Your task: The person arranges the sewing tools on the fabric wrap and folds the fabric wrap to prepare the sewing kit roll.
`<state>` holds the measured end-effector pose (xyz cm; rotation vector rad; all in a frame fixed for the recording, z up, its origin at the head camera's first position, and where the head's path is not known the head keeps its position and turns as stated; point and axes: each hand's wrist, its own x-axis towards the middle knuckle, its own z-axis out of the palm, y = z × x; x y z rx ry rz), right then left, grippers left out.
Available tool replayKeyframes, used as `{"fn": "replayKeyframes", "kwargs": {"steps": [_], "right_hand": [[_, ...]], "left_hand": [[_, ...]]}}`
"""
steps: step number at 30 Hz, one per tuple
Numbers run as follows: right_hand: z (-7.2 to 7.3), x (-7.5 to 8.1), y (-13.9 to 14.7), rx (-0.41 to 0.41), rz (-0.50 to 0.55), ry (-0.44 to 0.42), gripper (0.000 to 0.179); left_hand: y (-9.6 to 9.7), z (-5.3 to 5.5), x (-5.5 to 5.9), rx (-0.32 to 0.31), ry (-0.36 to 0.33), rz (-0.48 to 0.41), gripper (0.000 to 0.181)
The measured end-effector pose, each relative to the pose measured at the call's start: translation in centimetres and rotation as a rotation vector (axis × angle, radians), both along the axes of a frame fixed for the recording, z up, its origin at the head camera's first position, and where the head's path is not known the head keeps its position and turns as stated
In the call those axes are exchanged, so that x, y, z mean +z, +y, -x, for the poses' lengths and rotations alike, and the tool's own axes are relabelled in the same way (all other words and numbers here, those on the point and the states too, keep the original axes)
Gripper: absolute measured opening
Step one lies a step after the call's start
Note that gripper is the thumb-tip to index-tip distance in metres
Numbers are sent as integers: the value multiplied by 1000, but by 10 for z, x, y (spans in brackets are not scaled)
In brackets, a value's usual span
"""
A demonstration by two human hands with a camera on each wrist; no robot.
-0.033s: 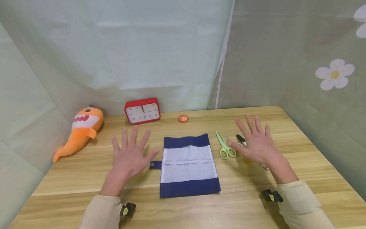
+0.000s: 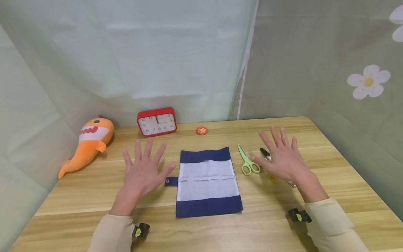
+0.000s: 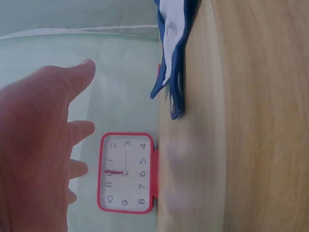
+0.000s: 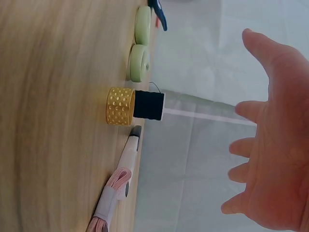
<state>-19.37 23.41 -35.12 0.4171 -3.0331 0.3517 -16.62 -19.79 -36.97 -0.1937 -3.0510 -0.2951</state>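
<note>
Above the table, my left hand [image 2: 141,175] is spread with straight fingers, to the left of an unfolded navy and white cloth case [image 2: 207,189] with a snap tab. My right hand [image 2: 284,157], also spread and holding nothing, hovers over small sewing things on the right. Between it and the case lie green scissors [image 2: 248,162]. In the right wrist view, a gold dimpled thimble [image 4: 120,106] stands before a spool of black thread [image 4: 148,105]. Beside them are a white, black-tipped stick-like tool [image 4: 128,154] and a folded pink and white strip [image 4: 110,200].
A red alarm clock [image 2: 157,122] stands at the back of the wooden table [image 2: 207,234]. Right of it lies a round red badge [image 2: 202,130]. An orange plush shark [image 2: 91,143] leans at the far left. Fabric curtains [image 2: 176,70] hang behind and along the sides.
</note>
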Motion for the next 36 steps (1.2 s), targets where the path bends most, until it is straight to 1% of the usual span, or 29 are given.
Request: {"fn": "replayKeyframes", "kwargs": {"steps": [3,5,6,9,10,11,12,13,16,18,19,22,24,25,30,34,36], "right_hand": [[0,1,-1,0,14,25,94],[0,3,-2,2,45,86,90],[0,3,-2,2,72,130,86],[-2,4,-4,2,192,265,66],[-2,4,-5,-2,238,288,58],[-2,4,-6,-7,281,290,49],[-3,3,-7,-14,316,273,42],[-3,3,-8,-24,341,233,36],[-3,1,-12,-54,340,77,24],[-1,-2,-15,-61,305,-34,20],[-1,-5,-17,-58,284,-72,19],[1,-11,-21,-35,237,-145,14],[2,-16,-24,-23,215,-164,10],[2,-17,-25,-17,207,-165,9],[2,-22,-27,-13,187,-180,5],[0,-23,-28,-29,178,-182,4],[0,-23,-28,-41,185,-191,7]], "left_hand": [[1,0,0,-22,1,-19,83],[5,-1,1,-48,1,-48,80],[7,-1,1,-63,7,-61,79],[19,-3,2,-106,30,-111,71],[25,-4,2,-126,47,-121,67],[31,-4,2,-146,67,-133,63],[38,-5,1,-167,84,-145,59],[45,-6,0,-184,93,-161,54],[68,-9,-2,-233,100,-206,41],[83,-9,-3,-250,57,-251,35],[90,-9,-3,-257,30,-274,33],[108,-5,-5,-284,-50,-319,28],[117,-2,-7,-292,-93,-344,26],[121,-1,-9,-298,-100,-348,25],[134,5,-15,-314,-104,-359,21],[138,8,-19,-335,-116,-352,19],[140,9,-20,-341,-119,-349,19]]}}
